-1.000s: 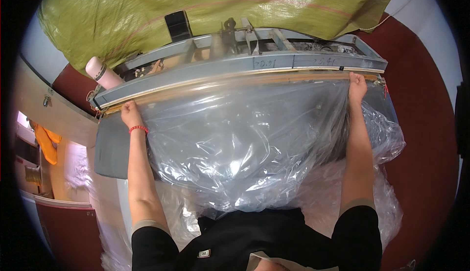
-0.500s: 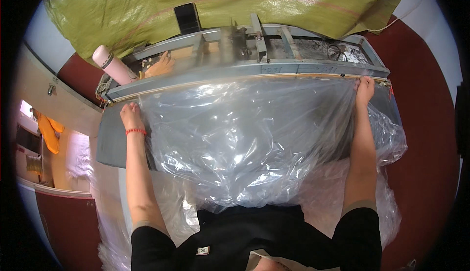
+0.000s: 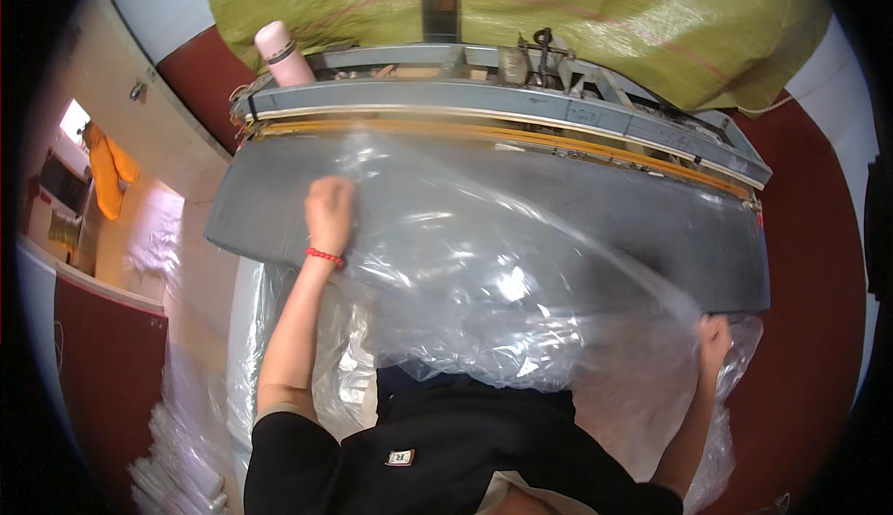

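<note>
A large sheet of clear plastic film (image 3: pixel 465 236) stretches across the grey padded surface (image 3: pixel 642 208) and down to my body. My left hand (image 3: pixel 330 217), with a red bracelet at the wrist, is closed at the film's left edge, over the left part of the grey surface. My right hand (image 3: pixel 714 336) grips the film's right corner, low by the near edge of the grey surface. From there the film's upper edge runs slanting up to the far left, where it is blurred. My fingertips are partly hidden.
Beyond the grey surface lies a long grey metal frame (image 3: pixel 372 96) with an orange-yellow strip (image 3: pixel 521 135) below it. A pink bottle (image 3: pixel 284 54) and a dark phone (image 3: pixel 441 17) stand at its back, before a yellow-green tarp (image 3: pixel 633 22). More crumpled film hangs at lower left.
My right hand has pulled its film corner down toward me, away from the metal frame. My left hand has shifted right in view. A gap with the orange-yellow strip now shows under the frame.
</note>
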`<action>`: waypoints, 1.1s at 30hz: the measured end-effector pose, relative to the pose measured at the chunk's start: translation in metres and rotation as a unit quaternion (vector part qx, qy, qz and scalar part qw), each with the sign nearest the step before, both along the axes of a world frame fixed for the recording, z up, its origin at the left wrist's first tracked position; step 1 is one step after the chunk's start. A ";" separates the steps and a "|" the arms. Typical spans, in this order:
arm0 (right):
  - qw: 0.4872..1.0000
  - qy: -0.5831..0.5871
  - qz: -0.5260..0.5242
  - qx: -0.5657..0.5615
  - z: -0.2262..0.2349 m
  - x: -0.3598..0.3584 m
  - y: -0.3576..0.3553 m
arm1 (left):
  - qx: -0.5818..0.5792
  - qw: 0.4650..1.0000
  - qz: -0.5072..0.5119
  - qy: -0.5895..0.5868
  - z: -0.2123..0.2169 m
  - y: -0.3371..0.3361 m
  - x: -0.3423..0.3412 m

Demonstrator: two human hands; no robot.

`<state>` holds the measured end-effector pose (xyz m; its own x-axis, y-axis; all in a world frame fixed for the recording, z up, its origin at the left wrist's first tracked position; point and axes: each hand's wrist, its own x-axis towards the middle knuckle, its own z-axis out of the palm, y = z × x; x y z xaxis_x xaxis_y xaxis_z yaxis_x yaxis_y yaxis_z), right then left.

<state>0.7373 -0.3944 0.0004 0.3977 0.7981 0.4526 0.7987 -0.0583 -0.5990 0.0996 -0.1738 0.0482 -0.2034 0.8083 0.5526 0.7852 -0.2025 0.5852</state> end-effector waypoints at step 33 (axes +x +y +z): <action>0.863 0.390 0.321 -0.006 0.099 -0.378 0.252 | 0.035 0.990 -0.120 -0.071 0.030 -0.073 0.059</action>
